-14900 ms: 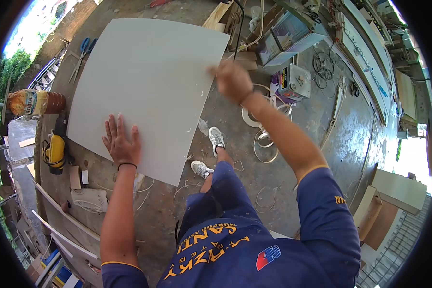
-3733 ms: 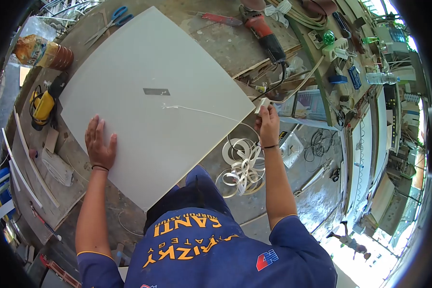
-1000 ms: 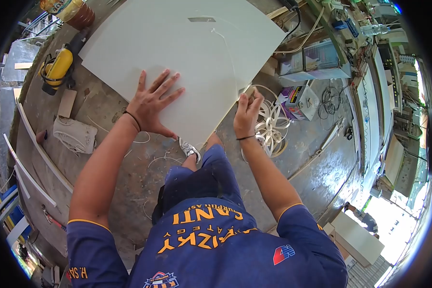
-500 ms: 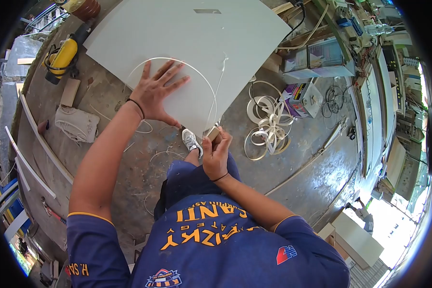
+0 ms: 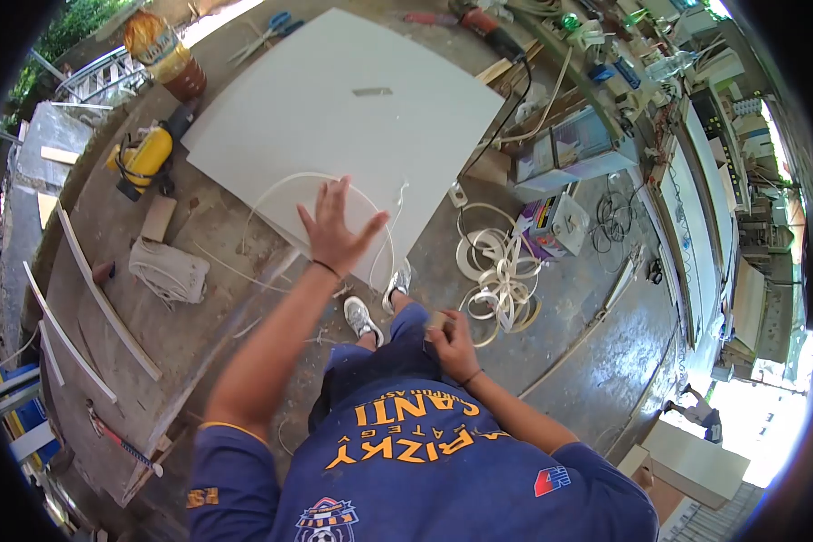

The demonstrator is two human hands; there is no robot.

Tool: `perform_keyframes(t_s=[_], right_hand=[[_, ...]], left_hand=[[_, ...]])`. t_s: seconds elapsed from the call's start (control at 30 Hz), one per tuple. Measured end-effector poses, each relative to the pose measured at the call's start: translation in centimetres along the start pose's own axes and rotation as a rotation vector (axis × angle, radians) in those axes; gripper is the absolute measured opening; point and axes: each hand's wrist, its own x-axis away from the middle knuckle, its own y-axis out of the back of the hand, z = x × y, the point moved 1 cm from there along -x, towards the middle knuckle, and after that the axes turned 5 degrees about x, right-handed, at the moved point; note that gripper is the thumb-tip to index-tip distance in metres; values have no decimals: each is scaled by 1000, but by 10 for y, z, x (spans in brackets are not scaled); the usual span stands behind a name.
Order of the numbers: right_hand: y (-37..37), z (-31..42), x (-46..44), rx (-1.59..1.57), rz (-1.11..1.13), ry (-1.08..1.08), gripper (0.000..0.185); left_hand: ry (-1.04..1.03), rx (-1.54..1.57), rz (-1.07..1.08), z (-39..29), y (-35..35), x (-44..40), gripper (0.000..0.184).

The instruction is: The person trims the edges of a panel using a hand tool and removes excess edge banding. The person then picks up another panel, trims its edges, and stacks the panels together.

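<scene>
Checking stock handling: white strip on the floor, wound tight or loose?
Loose: the white strip lies in open, overlapping loops beside the purple-sided container, with floor visible through them.

Smooth matt white panel (image 5: 334,117) here, crumpled matt cloth (image 5: 167,269) nearby, clear glossy plastic bottle (image 5: 671,66) beyond!

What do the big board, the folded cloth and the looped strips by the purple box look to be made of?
Board: probably laminated wood panel, smooth pale face.
Cloth: likely cotton, matte, off-white, softly creased.
Looped strips: perhaps plastic edging, pale, thin, springy-looking coils.
</scene>
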Motion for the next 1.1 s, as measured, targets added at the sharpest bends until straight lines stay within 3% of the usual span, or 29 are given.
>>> perform_keyframes(t_s=[0.03, 0.1, 0.13, 0.2, 0.27, 0.33, 0.4, 0.5, 0.57, 0.67, 0.7, 0.77, 0.8, 0.87, 0.93, 1.0, 1.1], right_hand=[[11, -4, 2, -14, -85, -34, 40], [30, 0, -5, -32, -188, -43, 39], [39, 9, -10, -68, -235, -78, 38], [56, 21, -27, -105, -282, -91, 36], [71, 33, -54, -132, -344, -31, 34], [84, 50, -87, -99, -385, 31, 35], [103, 50, -130, -82, -439, 131, 40], [120, 86, -196, -210, -447, 125, 43], [134, 107, -249, -281, -398, 123, 43], [148, 141, -344, -250, -309, 263, 32], [154, 149, -380, -150, -266, 285, 34], [154, 194, -421, -181, -188, 181, 43], [154, 200, -448, -40, -201, 188, 52], [127, 197, -479, 397, -318, 568, 50], [82, 195, -475, 598, -242, 919, 45], [35, 197, -443, 754, 108, 749, 35], [0, 197, -425, 1000, 149, 877, 26]], left_hand=[[-24, 0, -10, -18, -10, 0, 91], [135, 258, -297, -44, -22, -3, 69], [110, 266, -303, -41, -26, -7, 69], [348, 309, -228, -26, -28, -19, 50], [322, 402, -280, -25, -13, -19, 32], [264, 722, -362, 4, -5, -9, 21], [148, 559, -452, -4, 33, 26, 9], [-9, 50, -487, 14, 68, 93, 4], [113, -144, -463, 40, 70, 152, 7], [546, -195, -479, 60, 50, 239, 13], [714, -242, -465, 73, 37, 267, 19], [970, -427, -495, 83, 3, 310, 49], [984, -448, -510, 58, -2, 297, 49], [1358, -369, -474, -10, -16, 251, 75], [995, -300, -589, -20, -51, 248, 81], [644, -385, -539, -50, -65, 211, 75], [486, -456, -413, -76, -77, 161, 69]])
